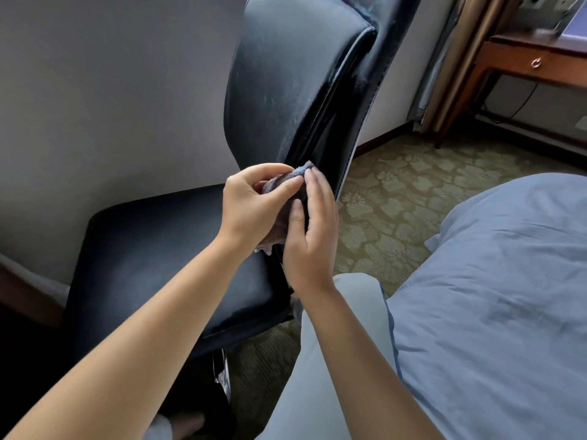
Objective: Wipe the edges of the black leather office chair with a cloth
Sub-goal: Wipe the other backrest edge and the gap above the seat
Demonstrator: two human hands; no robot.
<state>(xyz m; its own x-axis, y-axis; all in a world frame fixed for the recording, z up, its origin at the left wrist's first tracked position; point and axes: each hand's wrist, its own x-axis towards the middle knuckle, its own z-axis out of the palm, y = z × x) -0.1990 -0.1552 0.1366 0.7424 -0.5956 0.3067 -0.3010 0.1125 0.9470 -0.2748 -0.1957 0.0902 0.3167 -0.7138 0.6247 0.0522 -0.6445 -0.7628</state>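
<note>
The left hand (251, 204) and the right hand (309, 236) both pinch the one grey-blue cloth (293, 182) between curled fingers and thumbs, bunched against the lower side edge of the single black leather office chair (286, 90), beside one blue-covered bed (495, 281).

no readable text, label, brand, number or sign shows anywhere.
</note>
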